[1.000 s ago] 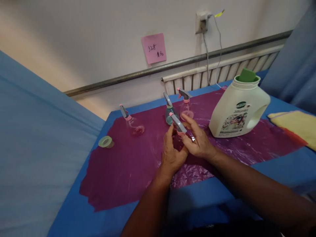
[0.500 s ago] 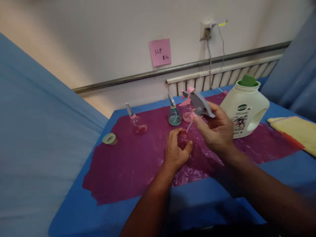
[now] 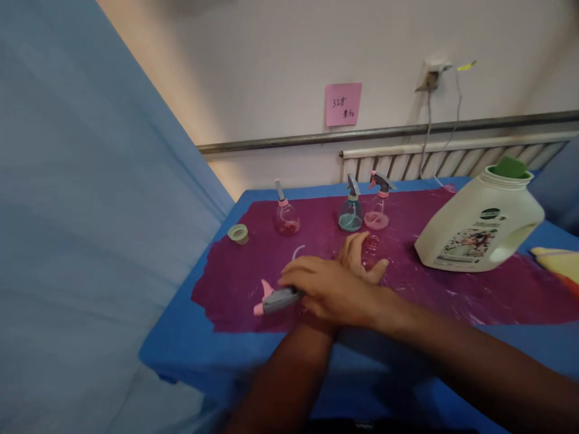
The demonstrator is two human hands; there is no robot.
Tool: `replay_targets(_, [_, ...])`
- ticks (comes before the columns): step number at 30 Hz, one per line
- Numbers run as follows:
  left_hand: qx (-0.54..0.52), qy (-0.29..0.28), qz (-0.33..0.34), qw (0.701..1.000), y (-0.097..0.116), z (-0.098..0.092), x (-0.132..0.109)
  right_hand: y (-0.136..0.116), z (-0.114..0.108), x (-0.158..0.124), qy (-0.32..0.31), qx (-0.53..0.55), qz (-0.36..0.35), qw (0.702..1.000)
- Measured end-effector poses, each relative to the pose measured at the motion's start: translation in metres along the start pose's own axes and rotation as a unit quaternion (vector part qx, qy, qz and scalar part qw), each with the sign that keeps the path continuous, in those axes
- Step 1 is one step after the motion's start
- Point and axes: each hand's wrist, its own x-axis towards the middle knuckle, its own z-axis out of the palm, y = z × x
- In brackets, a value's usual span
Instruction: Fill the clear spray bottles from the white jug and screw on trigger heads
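Note:
My right hand (image 3: 328, 289) is closed on a grey and pink spray head (image 3: 280, 299), its nozzle pointing left and its thin tube (image 3: 297, 250) showing beyond the fingers. That arm crosses over my left wrist. My left hand (image 3: 359, 259) curls around the left side of a clear pinkish bottle (image 3: 373, 242), whose mouth is uncovered; its lower part is hard to make out against the purple sheet. Just behind stand a teal spray bottle (image 3: 350, 218) and a pink one (image 3: 377, 217), both with spray heads and some liquid inside.
Another pink spray bottle (image 3: 288, 220) and a small pale green cup (image 3: 239, 234) stand at the left. A large detergent jug (image 3: 479, 223) with a green piece in its mouth is at the right, near a yellow cloth (image 3: 556, 262). Purple plastic sheet (image 3: 253, 271) covers the blue table (image 3: 181, 337).
My right hand has carried the spray head from above the bottle's mouth leftward and down, across my left wrist. The tube is out of the mouth. My view has turned left.

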Motion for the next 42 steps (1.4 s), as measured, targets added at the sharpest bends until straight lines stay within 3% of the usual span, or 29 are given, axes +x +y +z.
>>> replay_targets(4, [0.006,-0.079,-0.005,0.997,-0.008,-0.004,0.001,0.01,0.049,0.041,-0.113,-0.045,-0.008,0.993])
replay_targets(8, [0.017,-0.09,-0.003,0.996,-0.013,-0.004,0.0,0.021,0.08,0.074,-0.183,-0.076,0.015,0.98])
replay_targets(14, [0.034,-0.093,0.015,0.995,-0.018,-0.001,0.0,0.035,0.098,0.067,-0.2,-0.077,0.038,0.976])
replay_targets(18, [0.052,-0.085,0.037,0.994,-0.018,0.003,-0.001,0.025,0.086,0.046,-0.126,-0.085,0.059,0.987])
replay_targets(23, [0.066,-0.082,0.053,0.993,-0.014,0.004,-0.004,0.002,0.064,0.018,0.04,-0.031,0.057,0.997])
replay_targets(28, [0.062,-0.08,0.025,0.995,-0.023,-0.002,0.001,-0.012,0.045,-0.033,0.242,0.019,0.05,0.969])
replay_targets(31, [0.06,-0.105,0.012,0.993,-0.029,-0.006,0.005,-0.01,0.024,-0.083,0.305,-0.004,0.096,0.948])
replay_targets(34, [0.043,-0.128,0.012,0.991,-0.028,-0.011,0.007,0.004,-0.005,-0.141,0.349,-0.082,0.183,0.915])
replay_targets(36, [0.016,-0.088,0.023,0.996,-0.023,-0.014,0.007,0.017,-0.022,-0.177,0.369,-0.094,0.266,0.885])
replay_targets(39, [-0.07,-0.016,0.043,0.997,-0.014,-0.018,0.01,0.034,-0.038,-0.216,0.422,-0.009,0.393,0.817])
replay_targets(42, [-0.168,0.054,0.022,0.984,-0.003,-0.022,0.018,0.044,-0.042,-0.233,0.467,0.127,0.468,0.739])
